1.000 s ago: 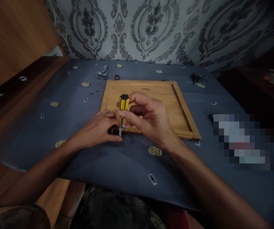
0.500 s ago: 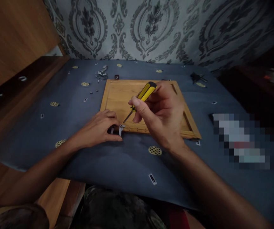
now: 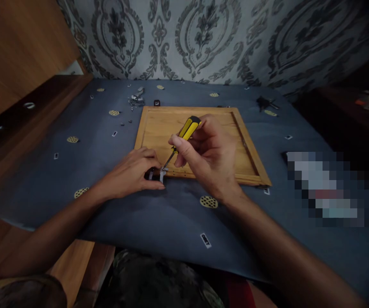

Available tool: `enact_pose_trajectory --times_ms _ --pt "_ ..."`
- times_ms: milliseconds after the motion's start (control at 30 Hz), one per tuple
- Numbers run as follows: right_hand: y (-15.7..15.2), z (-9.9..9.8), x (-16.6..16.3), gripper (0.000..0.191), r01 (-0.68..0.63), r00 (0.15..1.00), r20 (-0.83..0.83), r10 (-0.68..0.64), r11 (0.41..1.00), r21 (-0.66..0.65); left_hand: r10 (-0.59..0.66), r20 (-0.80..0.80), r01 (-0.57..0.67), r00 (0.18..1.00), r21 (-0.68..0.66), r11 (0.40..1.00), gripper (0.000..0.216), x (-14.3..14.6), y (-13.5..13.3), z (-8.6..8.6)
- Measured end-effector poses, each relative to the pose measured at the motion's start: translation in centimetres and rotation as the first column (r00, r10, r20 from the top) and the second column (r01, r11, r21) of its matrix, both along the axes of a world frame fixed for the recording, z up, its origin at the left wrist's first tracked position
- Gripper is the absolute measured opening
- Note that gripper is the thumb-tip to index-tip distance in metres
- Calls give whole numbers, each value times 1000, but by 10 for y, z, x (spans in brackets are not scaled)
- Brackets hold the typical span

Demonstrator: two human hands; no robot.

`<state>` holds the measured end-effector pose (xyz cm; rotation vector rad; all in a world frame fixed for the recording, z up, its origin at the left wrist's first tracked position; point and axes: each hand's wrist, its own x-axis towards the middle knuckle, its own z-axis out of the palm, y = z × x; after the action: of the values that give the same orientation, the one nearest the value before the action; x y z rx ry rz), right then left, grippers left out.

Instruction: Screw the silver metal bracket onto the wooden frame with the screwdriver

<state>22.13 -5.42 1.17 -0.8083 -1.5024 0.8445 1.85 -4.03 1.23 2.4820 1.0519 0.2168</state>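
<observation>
The left forearm slants in from the lower left, low over the worktop (image 3: pixel 139 222), to the left hand (image 3: pixel 133 173), palm down at the near left corner of the panel (image 3: pixel 159 128). Its fingers bend over the edge and its thumb lies straight below, a narrow gap between them; whether they grip the metal bracket (image 3: pixel 162 174) beside their tips, I cannot tell. The bracket sits at the panel's near edge. Down to it leans the screwdriver (image 3: pixel 189 128), its tip at or just above the metal, its yellow and black handle tilted up to the right. The right hand (image 3: pixel 210 152) pinches that handle between thumb and fingers, its other fingers curled, its wrist above the panel's near edge, the forearm running to the lower right.
</observation>
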Motion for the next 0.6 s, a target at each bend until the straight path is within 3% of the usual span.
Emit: enact_pose_trajectory --times_ms 433,600 --pt "1 -4 -3 41 -57 998 -33 56 997 -41 -1 -24 1 1000 2 1000 26 0 0 -1" --pt "1 0 2 36 -146 988 35 147 988 -48 -18 2 18 1000 6 1000 26 -2 2 -2"
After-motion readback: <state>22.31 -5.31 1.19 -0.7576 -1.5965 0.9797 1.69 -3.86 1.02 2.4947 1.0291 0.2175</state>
